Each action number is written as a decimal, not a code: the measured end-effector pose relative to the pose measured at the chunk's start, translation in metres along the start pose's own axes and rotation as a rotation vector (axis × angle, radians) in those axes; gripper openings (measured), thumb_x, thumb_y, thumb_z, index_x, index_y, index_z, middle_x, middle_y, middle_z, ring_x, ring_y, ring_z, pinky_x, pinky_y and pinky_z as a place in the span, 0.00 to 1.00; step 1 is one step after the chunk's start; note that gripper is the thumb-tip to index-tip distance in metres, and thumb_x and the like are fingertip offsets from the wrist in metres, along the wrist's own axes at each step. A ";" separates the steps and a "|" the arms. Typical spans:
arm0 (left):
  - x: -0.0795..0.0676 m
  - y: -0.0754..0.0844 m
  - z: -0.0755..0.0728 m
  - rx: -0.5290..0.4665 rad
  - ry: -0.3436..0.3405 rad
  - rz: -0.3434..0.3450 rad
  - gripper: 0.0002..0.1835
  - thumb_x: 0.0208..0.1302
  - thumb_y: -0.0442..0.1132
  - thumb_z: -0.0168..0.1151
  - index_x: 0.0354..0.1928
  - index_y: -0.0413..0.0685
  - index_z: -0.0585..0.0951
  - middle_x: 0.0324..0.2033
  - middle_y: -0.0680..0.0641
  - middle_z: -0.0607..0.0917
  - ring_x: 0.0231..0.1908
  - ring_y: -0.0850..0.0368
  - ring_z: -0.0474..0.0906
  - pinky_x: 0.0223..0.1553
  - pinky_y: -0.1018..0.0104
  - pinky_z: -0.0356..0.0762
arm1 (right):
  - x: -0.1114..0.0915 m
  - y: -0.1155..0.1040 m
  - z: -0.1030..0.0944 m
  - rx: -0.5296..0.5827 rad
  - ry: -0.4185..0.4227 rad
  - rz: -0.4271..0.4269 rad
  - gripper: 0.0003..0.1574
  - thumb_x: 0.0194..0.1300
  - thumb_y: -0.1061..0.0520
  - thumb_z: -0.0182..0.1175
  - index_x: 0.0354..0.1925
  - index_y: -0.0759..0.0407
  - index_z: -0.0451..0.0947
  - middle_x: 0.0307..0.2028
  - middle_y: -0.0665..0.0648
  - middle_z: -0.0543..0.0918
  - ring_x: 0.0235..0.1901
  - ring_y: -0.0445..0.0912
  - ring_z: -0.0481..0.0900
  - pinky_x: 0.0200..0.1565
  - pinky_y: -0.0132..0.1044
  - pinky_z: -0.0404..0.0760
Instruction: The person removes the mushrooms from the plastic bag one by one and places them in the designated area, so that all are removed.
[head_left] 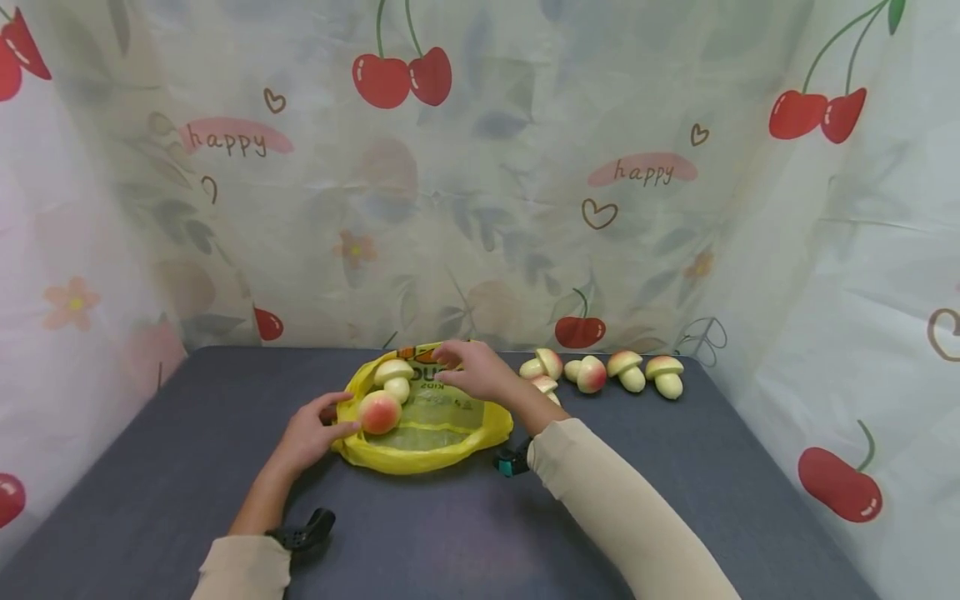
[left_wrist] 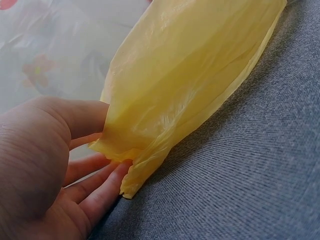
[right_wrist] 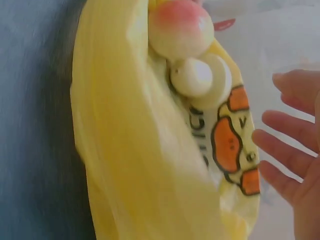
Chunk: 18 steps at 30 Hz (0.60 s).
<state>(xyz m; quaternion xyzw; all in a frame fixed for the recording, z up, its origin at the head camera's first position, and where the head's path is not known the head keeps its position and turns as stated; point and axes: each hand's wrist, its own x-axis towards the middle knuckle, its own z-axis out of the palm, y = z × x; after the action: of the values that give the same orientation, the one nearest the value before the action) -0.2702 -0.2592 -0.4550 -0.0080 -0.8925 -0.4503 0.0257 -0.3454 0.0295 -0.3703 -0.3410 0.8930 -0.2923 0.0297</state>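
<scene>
A yellow plastic bag lies with its mouth spread wide on the dark table. Inside at its left are two toy mushrooms: one shows a pink-red cap, the other a pale cap and stem. My left hand holds the bag's left rim; in the left wrist view, the yellow plastic passes between thumb and fingers. Over the bag's far right side hovers my right hand, fingers apart and holding nothing. The right wrist view shows this hand beside the bag's printed cartoon.
Several more toy mushrooms lie along the table's back right, among them one at the row's right end and one partly behind my right forearm. A curtain printed with cherries encloses the table at back and sides.
</scene>
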 end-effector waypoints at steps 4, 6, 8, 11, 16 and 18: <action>-0.001 0.000 -0.001 -0.005 0.000 -0.002 0.33 0.62 0.48 0.67 0.66 0.41 0.71 0.58 0.31 0.73 0.55 0.38 0.70 0.49 0.50 0.73 | 0.012 -0.010 0.015 0.066 -0.073 0.010 0.24 0.69 0.54 0.61 0.61 0.56 0.74 0.55 0.59 0.79 0.53 0.50 0.76 0.51 0.44 0.75; 0.000 -0.001 -0.002 -0.005 0.002 0.001 0.33 0.62 0.48 0.67 0.66 0.41 0.71 0.58 0.32 0.73 0.55 0.38 0.70 0.49 0.49 0.73 | 0.016 -0.015 0.023 0.106 -0.094 0.010 0.26 0.68 0.54 0.61 0.62 0.58 0.73 0.57 0.59 0.78 0.56 0.51 0.76 0.53 0.43 0.74; 0.000 -0.002 -0.002 -0.005 0.000 0.003 0.34 0.62 0.49 0.67 0.66 0.41 0.71 0.58 0.32 0.73 0.55 0.38 0.70 0.49 0.49 0.72 | 0.020 -0.019 0.031 0.151 -0.110 -0.001 0.27 0.68 0.54 0.62 0.63 0.60 0.73 0.59 0.60 0.77 0.58 0.53 0.74 0.54 0.44 0.73; 0.001 -0.003 -0.002 -0.006 -0.001 0.005 0.34 0.62 0.50 0.67 0.66 0.41 0.71 0.59 0.32 0.73 0.55 0.39 0.70 0.49 0.49 0.73 | 0.023 -0.024 0.042 0.177 -0.134 -0.017 0.29 0.68 0.54 0.62 0.65 0.59 0.71 0.62 0.59 0.75 0.61 0.54 0.72 0.57 0.43 0.71; 0.001 -0.004 -0.002 -0.011 -0.005 0.000 0.35 0.61 0.52 0.68 0.65 0.42 0.71 0.59 0.33 0.73 0.55 0.39 0.71 0.50 0.49 0.73 | 0.025 -0.028 0.054 0.135 -0.177 -0.033 0.33 0.69 0.49 0.60 0.69 0.56 0.67 0.65 0.56 0.72 0.63 0.52 0.70 0.60 0.42 0.69; 0.001 -0.004 -0.002 -0.012 -0.006 0.000 0.35 0.61 0.53 0.67 0.66 0.42 0.71 0.59 0.33 0.73 0.55 0.39 0.71 0.50 0.49 0.73 | 0.025 -0.030 0.056 0.131 -0.182 -0.033 0.34 0.69 0.48 0.60 0.69 0.55 0.66 0.64 0.55 0.73 0.62 0.51 0.71 0.59 0.42 0.69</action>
<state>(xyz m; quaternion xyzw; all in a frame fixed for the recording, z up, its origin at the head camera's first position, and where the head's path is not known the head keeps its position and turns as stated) -0.2717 -0.2630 -0.4565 -0.0095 -0.8898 -0.4557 0.0228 -0.3327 -0.0323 -0.3967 -0.3781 0.8599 -0.3181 0.1280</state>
